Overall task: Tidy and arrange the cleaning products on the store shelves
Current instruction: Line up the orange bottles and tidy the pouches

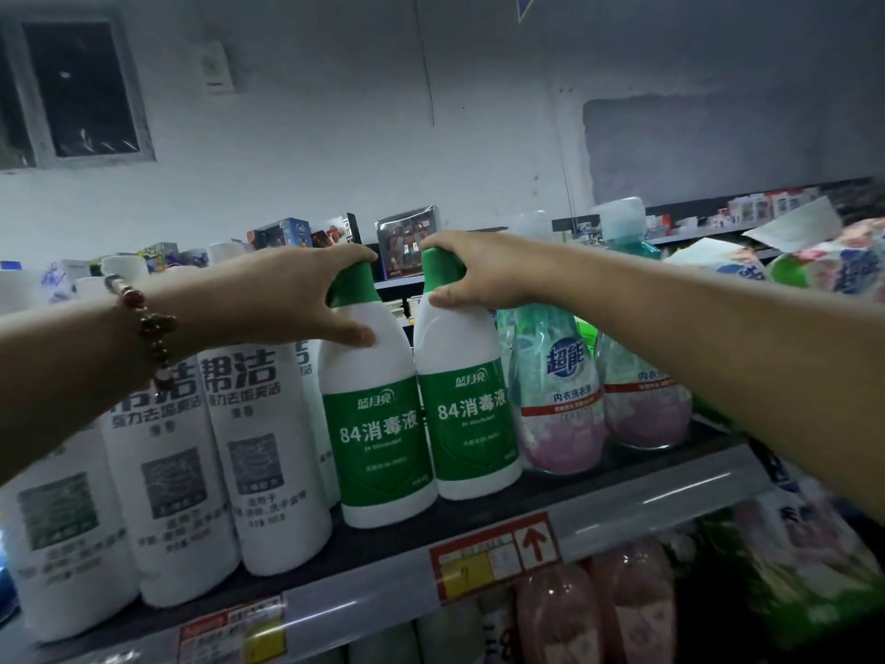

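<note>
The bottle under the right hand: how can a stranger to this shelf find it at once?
Look along the dark top shelf to its middle. Two white bottles with green caps stand together. It is the right green-label bottle, gripped by the right hand, next to the clear pink-liquid bottles.

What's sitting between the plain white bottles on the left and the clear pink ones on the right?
In the head view, two green-capped disinfectant bottles: left bottle held by the left hand, right bottle by the right hand.

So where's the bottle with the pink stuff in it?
In the head view, the pink-bottomed bottle stands on the shelf right of centre, beside the green-labelled bottle that the right hand grips.
</note>
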Motion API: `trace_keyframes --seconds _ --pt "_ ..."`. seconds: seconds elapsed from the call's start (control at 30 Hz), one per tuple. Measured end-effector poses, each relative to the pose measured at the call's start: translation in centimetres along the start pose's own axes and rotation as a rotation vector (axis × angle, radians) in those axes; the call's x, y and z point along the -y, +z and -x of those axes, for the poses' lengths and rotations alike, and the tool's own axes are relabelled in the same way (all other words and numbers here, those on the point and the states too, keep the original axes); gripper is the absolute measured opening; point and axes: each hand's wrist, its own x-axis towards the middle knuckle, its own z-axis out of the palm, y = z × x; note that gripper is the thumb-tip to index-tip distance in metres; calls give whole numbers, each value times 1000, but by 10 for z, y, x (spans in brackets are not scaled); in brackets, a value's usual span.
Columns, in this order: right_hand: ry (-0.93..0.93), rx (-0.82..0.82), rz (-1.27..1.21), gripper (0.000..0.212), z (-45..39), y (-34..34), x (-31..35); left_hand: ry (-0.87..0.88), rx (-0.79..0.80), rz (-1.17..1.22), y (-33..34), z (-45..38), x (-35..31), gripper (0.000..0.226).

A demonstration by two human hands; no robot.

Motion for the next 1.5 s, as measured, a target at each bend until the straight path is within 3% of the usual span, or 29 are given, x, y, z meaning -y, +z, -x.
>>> trace_keyframes --seconds 0.17,0.33,0.5,0.63,0.8,1.03,1.2,1.3,1.5 --pt "31 -13 -15 78 10 8 5 24 -58 -258 2 8 -5 99" --pt "58 57 196 79 27 -10 8 -13 -126 -412 6 23 -17 93" --pt "43 28 337 77 65 -59 -2 104 -273 -237 5 26 -55 93" --pt "233 26 433 79 102 -92 -40 183 -296 -162 17 17 -101 95" --pt "442 12 229 93 115 -93 -102 116 -259 -224 35 -10 -165 93" --pt "453 -32 -168 66 79 -49 -158 -139 -148 -234 51 -31 -223 99" --pt "400 -100 -163 72 69 -34 -176 -287 -122 -132 67 -45 -242 100" --pt "393 -60 -214 57 71 -36 -181 -341 -90 -29 75 -47 -248 99" --pt "316 -68 -227 67 83 -35 -187 -339 -209 -20 89 -45 -255 96"
